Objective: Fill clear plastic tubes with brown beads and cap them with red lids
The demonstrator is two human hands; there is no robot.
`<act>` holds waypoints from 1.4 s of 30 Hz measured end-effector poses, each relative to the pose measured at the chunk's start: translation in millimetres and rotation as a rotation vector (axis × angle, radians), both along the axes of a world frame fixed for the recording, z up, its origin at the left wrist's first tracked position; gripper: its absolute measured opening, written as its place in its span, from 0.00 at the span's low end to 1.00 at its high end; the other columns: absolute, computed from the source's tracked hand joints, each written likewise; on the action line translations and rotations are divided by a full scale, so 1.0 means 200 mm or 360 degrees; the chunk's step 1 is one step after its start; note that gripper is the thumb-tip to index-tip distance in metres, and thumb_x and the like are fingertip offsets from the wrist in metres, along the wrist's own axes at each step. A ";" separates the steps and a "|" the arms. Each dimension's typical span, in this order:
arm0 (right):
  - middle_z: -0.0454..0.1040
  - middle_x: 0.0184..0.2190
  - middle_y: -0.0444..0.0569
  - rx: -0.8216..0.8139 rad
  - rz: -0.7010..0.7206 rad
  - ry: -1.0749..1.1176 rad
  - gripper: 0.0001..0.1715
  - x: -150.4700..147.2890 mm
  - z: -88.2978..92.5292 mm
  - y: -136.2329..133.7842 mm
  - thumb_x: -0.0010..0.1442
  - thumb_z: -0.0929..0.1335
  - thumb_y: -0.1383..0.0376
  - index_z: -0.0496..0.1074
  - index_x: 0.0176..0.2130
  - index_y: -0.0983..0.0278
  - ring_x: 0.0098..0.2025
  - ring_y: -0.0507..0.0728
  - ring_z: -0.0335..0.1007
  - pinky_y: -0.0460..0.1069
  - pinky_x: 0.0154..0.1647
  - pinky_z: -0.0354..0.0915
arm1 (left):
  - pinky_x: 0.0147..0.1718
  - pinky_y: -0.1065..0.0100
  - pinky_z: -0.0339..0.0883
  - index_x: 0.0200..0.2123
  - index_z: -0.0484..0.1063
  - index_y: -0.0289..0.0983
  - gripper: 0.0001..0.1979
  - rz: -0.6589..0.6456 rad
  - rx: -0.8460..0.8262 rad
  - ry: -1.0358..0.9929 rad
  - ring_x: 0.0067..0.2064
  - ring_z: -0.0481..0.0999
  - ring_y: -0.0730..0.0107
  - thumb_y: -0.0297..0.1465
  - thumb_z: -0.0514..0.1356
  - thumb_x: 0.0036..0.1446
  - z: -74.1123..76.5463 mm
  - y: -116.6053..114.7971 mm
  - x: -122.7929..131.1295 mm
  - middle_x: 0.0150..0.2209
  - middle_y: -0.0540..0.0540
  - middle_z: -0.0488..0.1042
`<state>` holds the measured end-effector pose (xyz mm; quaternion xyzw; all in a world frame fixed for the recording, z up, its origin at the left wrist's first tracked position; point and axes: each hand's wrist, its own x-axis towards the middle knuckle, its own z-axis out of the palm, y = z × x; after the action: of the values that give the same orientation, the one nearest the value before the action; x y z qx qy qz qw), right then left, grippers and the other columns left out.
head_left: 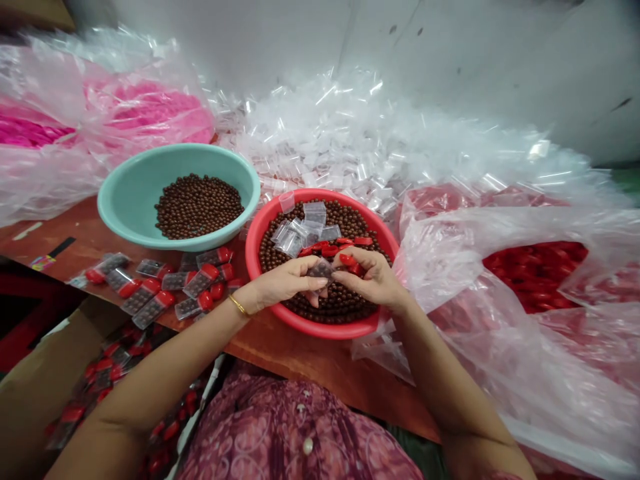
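Observation:
My left hand [287, 281] is closed around a small clear plastic container [320, 269] that has dark brown balls inside. Close against it on the right, my right hand [373, 275] is pinched, with a red cap [353, 263] between its fingers. Its thumb and fingertips meet the container's right end; whether they also grip a ball I cannot make out. Both hands are over a red basin [320, 330] of brown balls [345, 310]. On those balls lie several empty clear containers [300, 230] and loose red caps [330, 250].
A teal basin [120, 200] with brown balls stands at the left. Several filled, red-capped containers [150, 293] lie before it, above a box [40, 373] of more. Clear containers [360, 147] are heaped behind. Plastic bags hold red caps [535, 277] and pink pieces [150, 110].

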<state>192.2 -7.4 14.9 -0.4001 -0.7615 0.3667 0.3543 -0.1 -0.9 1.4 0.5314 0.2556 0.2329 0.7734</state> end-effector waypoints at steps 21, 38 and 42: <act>0.72 0.29 0.44 -0.0574 -0.0330 0.0281 0.19 -0.07 -0.01 0.01 0.55 0.66 0.49 0.69 0.32 0.63 0.22 0.48 0.61 0.44 0.22 0.63 | 0.27 0.73 0.65 0.38 0.65 0.33 0.09 0.0132 0.0454 0.0378 0.26 0.66 0.79 0.32 0.54 0.55 -0.04 -0.01 0.02 0.28 0.52 0.65; 0.71 0.25 0.44 -0.0009 -0.0214 -0.0309 0.22 -0.10 0.00 -0.04 0.64 0.58 0.54 0.73 0.36 0.63 0.26 0.52 0.64 0.46 0.28 0.61 | 0.44 0.62 0.66 0.43 0.69 0.33 0.13 0.0332 0.0992 0.0577 0.40 0.72 0.64 0.31 0.55 0.54 -0.02 -0.04 0.03 0.39 0.44 0.75; 0.69 0.22 0.44 0.0026 -0.0247 -0.0319 0.21 -0.14 -0.01 -0.06 0.64 0.57 0.56 0.73 0.34 0.63 0.24 0.52 0.64 0.47 0.27 0.61 | 0.39 0.64 0.66 0.42 0.68 0.32 0.14 0.0339 0.1026 0.0719 0.38 0.72 0.64 0.33 0.56 0.54 -0.02 -0.06 0.03 0.38 0.43 0.75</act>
<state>164.3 -19.7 12.1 -0.4895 -0.7628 0.2901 0.3071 6.0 -12.7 -2.1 0.7549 0.3867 0.2573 0.4630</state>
